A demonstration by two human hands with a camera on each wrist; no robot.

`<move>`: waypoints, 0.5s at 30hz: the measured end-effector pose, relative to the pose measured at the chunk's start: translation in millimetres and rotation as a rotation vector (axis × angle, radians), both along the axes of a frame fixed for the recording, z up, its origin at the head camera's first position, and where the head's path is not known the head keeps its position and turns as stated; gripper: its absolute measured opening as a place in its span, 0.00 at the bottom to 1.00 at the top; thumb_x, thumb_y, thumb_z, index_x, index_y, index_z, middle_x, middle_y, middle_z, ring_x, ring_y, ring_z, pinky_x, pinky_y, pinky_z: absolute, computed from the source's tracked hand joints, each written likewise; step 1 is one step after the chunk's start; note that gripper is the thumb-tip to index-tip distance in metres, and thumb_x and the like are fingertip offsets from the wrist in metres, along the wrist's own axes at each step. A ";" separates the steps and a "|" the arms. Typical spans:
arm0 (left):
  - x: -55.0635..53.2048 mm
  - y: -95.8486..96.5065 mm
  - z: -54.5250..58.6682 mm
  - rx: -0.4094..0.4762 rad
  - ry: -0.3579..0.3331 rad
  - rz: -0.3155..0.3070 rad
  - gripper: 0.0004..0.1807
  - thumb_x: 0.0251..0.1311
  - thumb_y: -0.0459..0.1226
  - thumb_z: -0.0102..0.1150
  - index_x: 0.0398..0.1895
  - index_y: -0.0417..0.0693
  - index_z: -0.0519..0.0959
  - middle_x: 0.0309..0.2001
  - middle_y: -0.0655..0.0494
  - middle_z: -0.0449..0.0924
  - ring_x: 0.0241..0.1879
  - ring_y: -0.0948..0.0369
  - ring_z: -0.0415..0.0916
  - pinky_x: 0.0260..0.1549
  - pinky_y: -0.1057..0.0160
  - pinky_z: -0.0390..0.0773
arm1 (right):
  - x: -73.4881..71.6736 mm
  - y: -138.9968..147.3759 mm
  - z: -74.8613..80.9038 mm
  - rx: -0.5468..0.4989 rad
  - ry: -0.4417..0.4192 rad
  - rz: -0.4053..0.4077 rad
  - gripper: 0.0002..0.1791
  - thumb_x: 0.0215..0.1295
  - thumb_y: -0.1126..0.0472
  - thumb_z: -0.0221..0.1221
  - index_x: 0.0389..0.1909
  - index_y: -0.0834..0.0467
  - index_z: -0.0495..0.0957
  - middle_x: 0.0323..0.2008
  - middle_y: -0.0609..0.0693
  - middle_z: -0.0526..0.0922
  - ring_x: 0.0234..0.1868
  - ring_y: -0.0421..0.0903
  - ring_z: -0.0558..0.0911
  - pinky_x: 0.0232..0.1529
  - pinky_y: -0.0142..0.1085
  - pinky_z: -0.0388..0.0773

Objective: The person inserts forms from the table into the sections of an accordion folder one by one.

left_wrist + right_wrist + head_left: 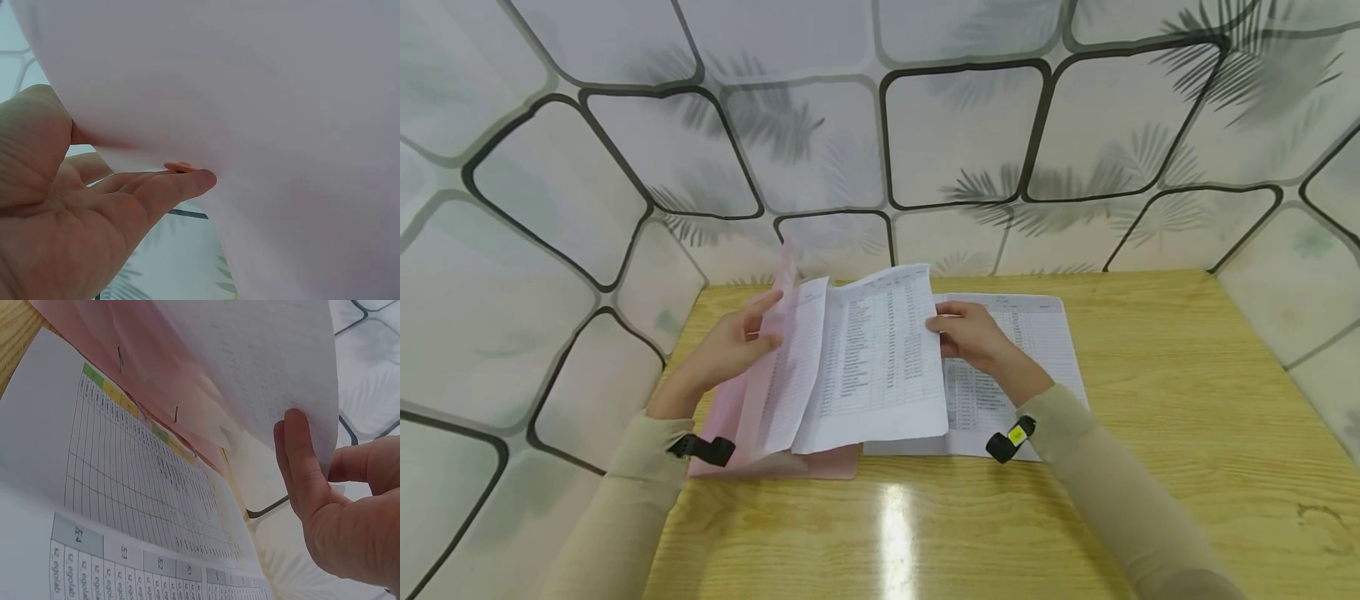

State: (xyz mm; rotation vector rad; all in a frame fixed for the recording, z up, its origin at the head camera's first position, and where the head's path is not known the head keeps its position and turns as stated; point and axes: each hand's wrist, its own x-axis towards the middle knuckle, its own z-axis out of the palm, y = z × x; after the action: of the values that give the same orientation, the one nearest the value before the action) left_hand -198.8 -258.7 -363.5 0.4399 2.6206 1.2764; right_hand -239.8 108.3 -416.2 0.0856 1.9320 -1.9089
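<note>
At the bottom of the frame, glossy yellow wood-grain table (1000,533) catches a bright streak of light. Two beige fabric sleeves (1138,492) reach in from the lower corners, each ending at a small black wrist device (713,451). Left of centre lies a smooth pink folder (833,465), its thin, bendable cover raised; the left hand (730,343) pinches that cover between thumb and fingers. At mid-frame the right hand (972,337) grips the right edge of a white printed sheet (872,367), which bows gently in a shallow curve. Beneath and to its right, gridded white pages (1048,350) lie flat on the table. Behind, a pale wall covering (962,142) carries rounded dark outlines and grey feathery leaves.
</note>
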 end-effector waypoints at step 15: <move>0.7 2.0 1.4 -0.015 0.010 0.008 0.39 0.73 0.30 0.55 0.84 0.38 0.53 0.74 0.28 0.67 0.72 0.37 0.70 0.67 0.39 0.72 | 1.8 -9.1 6.4 0.038 0.016 0.003 0.28 0.75 0.63 0.58 0.74 0.63 0.70 0.62 0.65 0.81 0.40 0.43 0.88 0.36 0.33 0.86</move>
State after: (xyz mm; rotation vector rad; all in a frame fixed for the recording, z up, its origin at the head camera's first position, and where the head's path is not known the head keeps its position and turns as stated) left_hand -198.1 -256.7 -362.1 0.4348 2.6408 1.2593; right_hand -238.1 99.2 -409.8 0.0784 1.9782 -1.8766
